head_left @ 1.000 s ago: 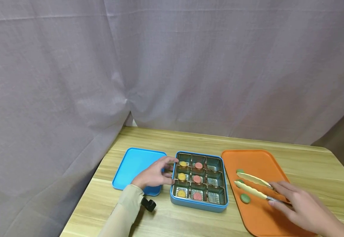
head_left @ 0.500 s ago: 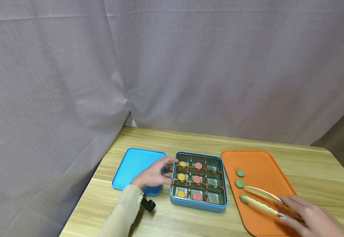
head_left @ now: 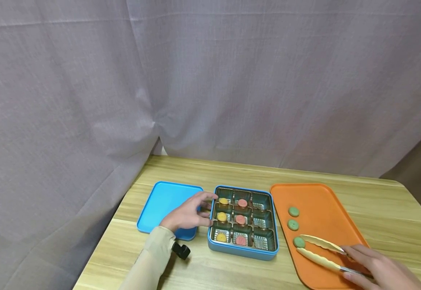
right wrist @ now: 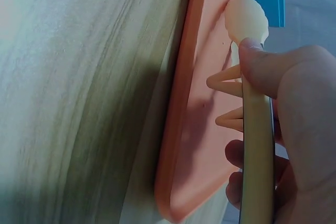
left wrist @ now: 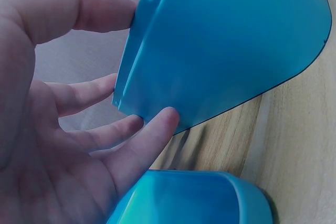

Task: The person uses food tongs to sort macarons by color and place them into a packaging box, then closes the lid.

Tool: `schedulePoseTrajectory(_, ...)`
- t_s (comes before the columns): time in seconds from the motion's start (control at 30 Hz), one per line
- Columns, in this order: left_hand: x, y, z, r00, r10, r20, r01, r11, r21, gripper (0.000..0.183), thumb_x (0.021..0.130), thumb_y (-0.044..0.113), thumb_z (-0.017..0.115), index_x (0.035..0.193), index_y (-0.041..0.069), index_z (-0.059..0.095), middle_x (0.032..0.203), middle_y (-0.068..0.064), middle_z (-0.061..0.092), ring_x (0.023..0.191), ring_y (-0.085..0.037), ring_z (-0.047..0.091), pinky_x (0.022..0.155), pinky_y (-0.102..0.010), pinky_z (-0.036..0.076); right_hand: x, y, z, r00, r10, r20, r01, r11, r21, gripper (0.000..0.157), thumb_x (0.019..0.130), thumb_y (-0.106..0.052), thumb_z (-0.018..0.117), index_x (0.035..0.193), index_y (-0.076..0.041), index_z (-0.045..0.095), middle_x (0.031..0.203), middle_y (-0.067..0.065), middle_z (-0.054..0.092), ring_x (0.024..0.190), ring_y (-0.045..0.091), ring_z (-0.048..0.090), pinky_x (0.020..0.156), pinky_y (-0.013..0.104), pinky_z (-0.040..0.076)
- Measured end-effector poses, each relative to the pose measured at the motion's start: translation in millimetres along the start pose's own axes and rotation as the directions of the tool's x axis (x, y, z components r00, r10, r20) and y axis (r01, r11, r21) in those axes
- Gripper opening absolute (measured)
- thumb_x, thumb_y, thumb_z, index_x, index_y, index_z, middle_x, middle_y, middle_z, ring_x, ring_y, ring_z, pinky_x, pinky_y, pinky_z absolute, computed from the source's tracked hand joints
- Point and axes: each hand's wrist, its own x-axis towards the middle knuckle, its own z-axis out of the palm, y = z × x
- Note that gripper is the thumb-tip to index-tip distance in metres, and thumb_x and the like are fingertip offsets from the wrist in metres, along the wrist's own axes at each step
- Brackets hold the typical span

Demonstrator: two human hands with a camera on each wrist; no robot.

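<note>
My right hand (head_left: 380, 268) grips a pair of tongs (head_left: 319, 259) with cream scalloped ends. The ends are spread around the near edge of the closest of three round green cookies (head_left: 299, 242), which lie in a row on the orange tray (head_left: 326, 201). In the right wrist view, the thumb presses along the tongs (right wrist: 257, 156). My left hand (head_left: 192, 211) touches the left wall of the blue box (head_left: 243, 251) with thumb and fingers spread. Three yellow cookies (head_left: 221, 216) fill the box's left column and three pink cookies (head_left: 241, 219) its middle one; the right column's compartments are bare.
A flat blue lid (head_left: 166, 201) lies left of the box, partly under my left hand in the head view. Everything stands on a wood-grain table (head_left: 195, 270). A grey curtain (head_left: 232, 100) hangs behind the table's far edge.
My right hand has moved toward the near right. The tongs' tips have gone from the two farther green cookies to the closest one. My left hand stays in place.
</note>
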Motion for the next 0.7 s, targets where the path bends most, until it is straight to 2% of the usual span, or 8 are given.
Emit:
schedulePoseTrajectory(0.2,-0.1,1.2,0.2,1.0,-0.001,-0.001,0.001,1.0,-0.001,0.074,0.084,0.007,0.082,0.151,0.015,0.052,0.148,-0.008,0.048,0.124,-0.027,0.06,0.101,-0.037,0.058,-1.1,-4.2,-0.7,0.999,-0.022,-0.049,0.022,1.0,0.006,0.06,0.086,-0.062,0.078,0.128,-0.019,0.074,0.113,-0.017,0.066,0.09,-0.001,0.062,0.067,0.029,0.057)
schedulePoseTrajectory(0.53,0.0,0.0,0.6,1.0,-0.005,0.001,0.005,1.0,-0.008,0.074,0.084,0.006,0.082,0.151,0.015,0.052,0.148,-0.009,0.048,0.124,-0.028,0.06,0.1,-0.036,0.058,-1.4,-6.5,-1.5,0.999,-0.016,-0.048,0.015,1.0,-0.009,0.061,0.086,-0.062,0.078,0.127,-0.018,0.075,0.113,-0.016,0.067,0.09,-0.001,0.062,0.067,0.029,0.057)
schedulePoseTrajectory(0.7,0.2,0.1,0.6,1.0,-0.004,-0.002,0.004,1.0,0.0,0.075,0.084,0.007,0.083,0.152,0.015,0.052,0.15,-0.009,0.048,0.125,-0.028,0.059,0.101,-0.038,0.058,-0.9,-6.5,-4.4,1.0,0.003,-0.014,-0.003,1.0,0.009,0.062,0.089,-0.065,0.073,0.13,-0.018,0.073,0.114,-0.016,0.067,0.089,-0.002,0.061,0.066,0.029,0.056)
